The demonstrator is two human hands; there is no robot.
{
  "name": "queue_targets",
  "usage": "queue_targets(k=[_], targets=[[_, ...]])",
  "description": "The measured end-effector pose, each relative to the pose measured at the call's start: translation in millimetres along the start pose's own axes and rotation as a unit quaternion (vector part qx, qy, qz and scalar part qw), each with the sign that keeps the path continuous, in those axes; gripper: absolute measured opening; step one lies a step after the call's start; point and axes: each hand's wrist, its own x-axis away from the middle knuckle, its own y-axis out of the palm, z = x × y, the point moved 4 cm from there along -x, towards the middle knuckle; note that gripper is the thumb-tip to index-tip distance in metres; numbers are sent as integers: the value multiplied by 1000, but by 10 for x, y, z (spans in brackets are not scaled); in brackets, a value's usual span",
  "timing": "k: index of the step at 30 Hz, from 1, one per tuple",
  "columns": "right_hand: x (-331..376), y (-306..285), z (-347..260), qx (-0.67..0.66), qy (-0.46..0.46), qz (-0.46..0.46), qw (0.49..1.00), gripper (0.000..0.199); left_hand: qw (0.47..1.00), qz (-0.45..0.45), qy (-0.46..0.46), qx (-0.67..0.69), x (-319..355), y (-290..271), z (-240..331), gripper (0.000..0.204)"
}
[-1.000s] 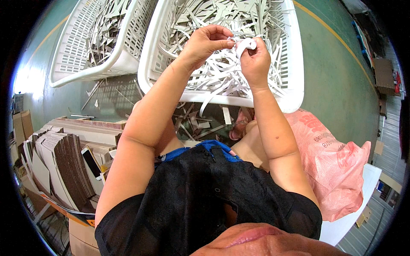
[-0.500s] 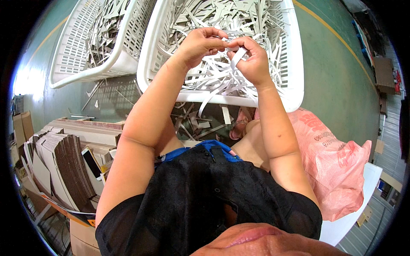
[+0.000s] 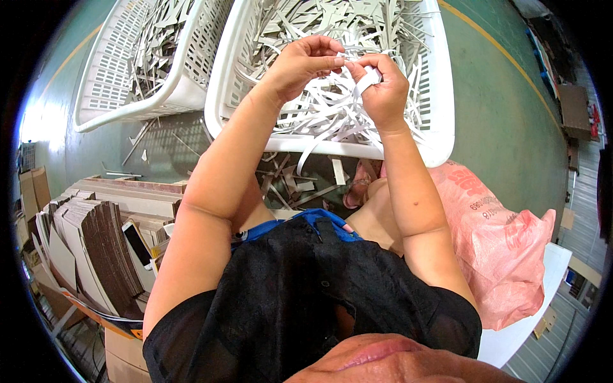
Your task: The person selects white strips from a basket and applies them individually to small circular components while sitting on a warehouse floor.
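Observation:
Both my hands are raised over a white plastic basket heaped with thin white strips. Bent fingers and thumb close my right hand on a white strip, which loops flat across the fingers. Close beside it, my left hand pinches with thumb and fingertips, and a small white bit of strip shows there. The fingertips of the two hands nearly meet. Whether both hold the same strip cannot be made out.
Another white basket with grey-white offcuts stands at the left. Stacked cardboard sheets and a phone are by my left arm. A pink woven sack lies on my right. Scraps litter the floor below the basket.
My right hand has shifted slightly up and to the right and turned, with the strip still in it. The left hand has moved only a little.

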Motion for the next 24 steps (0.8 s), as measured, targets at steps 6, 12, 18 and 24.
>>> queue_targets(k=[6,12,18,24], targets=[[83,72,158,-87,150,2,985,22,999,0,45,-16,-11,66,11,23],[72,70,171,-141,170,-13,975,21,997,-20,47,-53,1,92,51,25],[87,97,235,-243,230,-40,942,16,995,-29,38,-82,11,99,57,25],[75,116,197,-302,275,-46,912,13,996,-21,28,-88,20,127,53,26]])
